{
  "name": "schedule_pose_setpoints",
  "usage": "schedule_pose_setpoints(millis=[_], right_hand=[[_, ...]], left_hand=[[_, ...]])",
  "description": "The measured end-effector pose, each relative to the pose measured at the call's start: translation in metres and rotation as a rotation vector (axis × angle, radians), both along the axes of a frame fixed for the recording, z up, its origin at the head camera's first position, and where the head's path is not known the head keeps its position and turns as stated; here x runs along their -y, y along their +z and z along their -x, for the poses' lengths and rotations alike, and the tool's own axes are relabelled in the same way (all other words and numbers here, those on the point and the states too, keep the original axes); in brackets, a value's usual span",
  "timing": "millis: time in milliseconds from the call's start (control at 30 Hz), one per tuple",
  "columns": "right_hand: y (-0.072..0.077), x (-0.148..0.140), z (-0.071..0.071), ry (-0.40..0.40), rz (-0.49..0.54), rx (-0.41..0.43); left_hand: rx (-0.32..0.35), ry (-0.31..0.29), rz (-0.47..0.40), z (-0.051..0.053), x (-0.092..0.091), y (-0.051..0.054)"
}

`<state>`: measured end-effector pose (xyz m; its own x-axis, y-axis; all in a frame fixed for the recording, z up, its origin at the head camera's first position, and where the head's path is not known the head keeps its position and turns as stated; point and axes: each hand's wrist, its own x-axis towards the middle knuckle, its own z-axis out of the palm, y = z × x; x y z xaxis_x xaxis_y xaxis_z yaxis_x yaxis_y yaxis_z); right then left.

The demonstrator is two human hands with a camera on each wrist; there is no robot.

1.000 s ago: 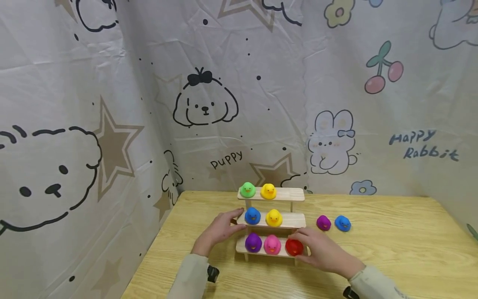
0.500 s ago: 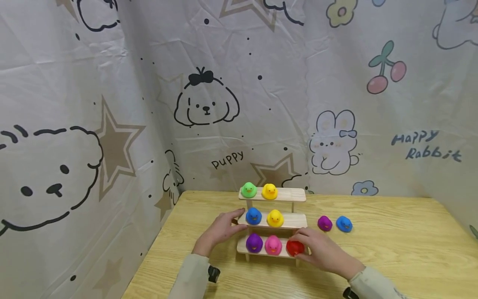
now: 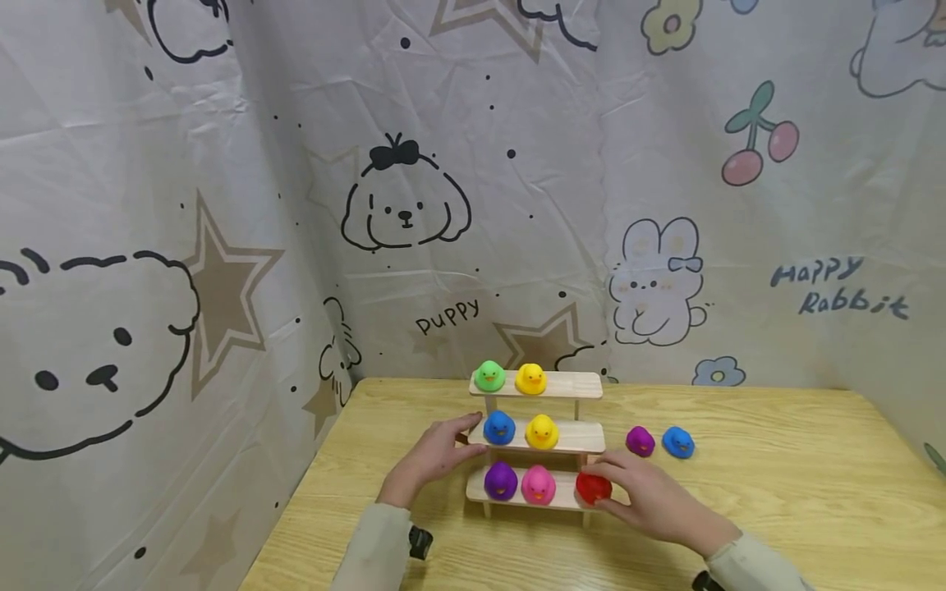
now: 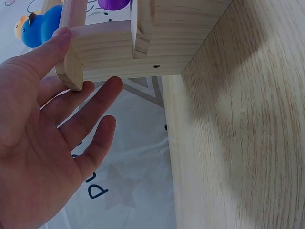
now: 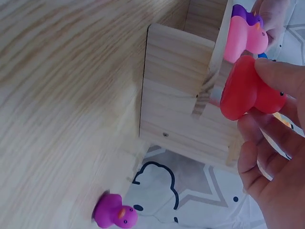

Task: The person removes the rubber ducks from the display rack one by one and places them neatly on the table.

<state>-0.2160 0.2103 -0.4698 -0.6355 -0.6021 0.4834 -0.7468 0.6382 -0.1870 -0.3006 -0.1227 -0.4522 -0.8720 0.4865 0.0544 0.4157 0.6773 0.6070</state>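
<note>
A small three-tier wooden shelf [image 3: 572, 437] stands on the table with toy ducks on its tiers. My left hand [image 3: 436, 453] grips the left end of the middle tier; in the left wrist view the thumb [image 4: 56, 44] lies against the board's end. My right hand [image 3: 650, 499] pinches a red rubber duck [image 5: 243, 90] at the right end of the bottom tier. Beside it on that tier sit a pink duck [image 3: 539, 485] and a purple duck [image 3: 501, 481]. The middle tier bears a blue duck [image 3: 499, 428] and a yellow duck [image 3: 543, 432].
On the top tier are a green duck [image 3: 489, 376] and another yellow duck [image 3: 530, 378]. Right of the shelf, a magenta duck [image 3: 640, 442] and a second blue duck [image 3: 678, 442] lie on the wooden table [image 3: 776, 484]. A printed curtain [image 3: 532, 205] hangs behind.
My right hand has shifted slightly to the right with the red duck, widening the gap to the pink duck. My left hand keeps its hold on the shelf.
</note>
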Motion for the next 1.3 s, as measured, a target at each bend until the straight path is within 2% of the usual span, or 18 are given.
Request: schedule_pose_setpoints(millis=[367,600,933,1167,1300], right_hand=[[0.007,-0.022,-0.003,-0.045,0.025,-0.019],[0.006,-0.037,-0.004,-0.057,0.056,-0.103],[0.007,-0.065,-0.003,-0.131,0.019,-0.107],[0.006,-0.080,-0.003,-0.251,-0.005,-0.068],[0.003,-0.090,0.000,-0.271,0.013,-0.077]], left_hand=[[0.004,0.002,0.006,0.000,0.000,0.000],[0.005,0.000,0.004,-0.001,0.000,0.002],[-0.008,-0.010,-0.005,0.000,0.000,0.001],[-0.010,-0.017,-0.008,0.000,0.001,0.000],[-0.005,-0.013,-0.011,0.000,0.000,0.001]])
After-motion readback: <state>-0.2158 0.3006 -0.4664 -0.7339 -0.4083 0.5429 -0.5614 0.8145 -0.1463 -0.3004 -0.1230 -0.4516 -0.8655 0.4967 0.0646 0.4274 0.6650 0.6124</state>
